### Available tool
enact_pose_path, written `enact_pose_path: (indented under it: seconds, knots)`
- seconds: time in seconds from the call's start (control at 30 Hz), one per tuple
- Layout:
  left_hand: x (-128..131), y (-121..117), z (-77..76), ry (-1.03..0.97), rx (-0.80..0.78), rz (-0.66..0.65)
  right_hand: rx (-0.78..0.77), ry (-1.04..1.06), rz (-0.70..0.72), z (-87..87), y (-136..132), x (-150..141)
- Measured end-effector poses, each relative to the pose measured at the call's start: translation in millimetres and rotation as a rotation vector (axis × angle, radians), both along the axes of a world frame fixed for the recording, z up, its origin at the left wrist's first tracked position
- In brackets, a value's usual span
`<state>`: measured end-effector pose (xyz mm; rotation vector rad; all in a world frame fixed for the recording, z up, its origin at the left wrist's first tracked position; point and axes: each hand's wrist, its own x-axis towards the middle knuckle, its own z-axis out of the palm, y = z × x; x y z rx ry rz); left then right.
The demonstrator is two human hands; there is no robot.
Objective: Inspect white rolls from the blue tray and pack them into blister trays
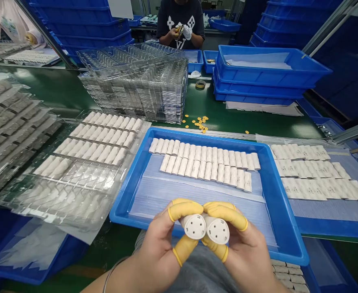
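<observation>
My left hand (162, 238) and my right hand (244, 244) meet over the near edge of a blue tray (292, 221), with yellow finger cots on the fingers and thumbs. Between the left fingers and thumb is a white cylindrical piece (195, 226); the right ones pinch a second white cylindrical piece (218, 230). The two pieces lie side by side, their round ends toward me, showing small dark holes and slots. Two rows of similar white pieces (204, 169) lie on a pale sheet in the tray, some with dark markings.
Left stands a clear blister tray (87, 195) partly filled with white pieces. Behind are stacked clear trays (136, 89), small yellow discs (201, 121), a tape roll (200, 84) and stacked blue bins (264, 77). More white pieces (316, 169) lie right. A co-worker (180, 20) sits opposite.
</observation>
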<state>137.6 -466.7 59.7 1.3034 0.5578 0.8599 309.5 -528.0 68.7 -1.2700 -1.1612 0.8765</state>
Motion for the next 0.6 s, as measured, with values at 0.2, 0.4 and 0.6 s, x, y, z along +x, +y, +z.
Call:
enact_pose_path:
  seconds: [0.2, 0.4, 0.6]
  knots:
    - [3, 2, 2.6, -0.011, 0.158, 0.028, 0.047, -0.011, 0.016, 0.8, -2, 0]
    - [1, 4, -0.1, 0.021, 0.074, -0.03, 0.07, -0.123, 0.018, -4.6, -2, 5]
    - [5, 10, -6.1, 0.171, 0.043, -0.022, 0.078, -0.345, 0.027, -28.8, -1, 17]
